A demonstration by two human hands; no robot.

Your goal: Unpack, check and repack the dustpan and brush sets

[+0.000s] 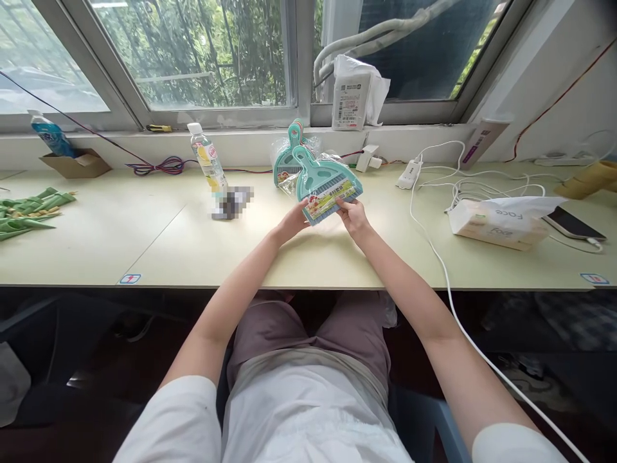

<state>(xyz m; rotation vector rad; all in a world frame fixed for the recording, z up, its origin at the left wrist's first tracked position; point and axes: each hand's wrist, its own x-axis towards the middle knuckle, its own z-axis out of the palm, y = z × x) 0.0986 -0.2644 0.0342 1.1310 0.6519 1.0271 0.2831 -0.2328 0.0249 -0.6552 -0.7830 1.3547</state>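
Between both hands I hold a teal mini dustpan and brush set in clear plastic wrap, with a printed label across its bristles. My left hand is closed on its lower left corner. On the lower right edge my right hand pinches the set, thumb on the front. Its handle points up toward the window. Just behind it, a second wrapped dustpan set leans by the sill, partly hidden by the held one.
Left of the hands stand a drink bottle and a pixelated patch. A tissue pack, a phone and tangled white cables lie to the right. A cable runs over the table's front edge. Green folded leaves lie far left.
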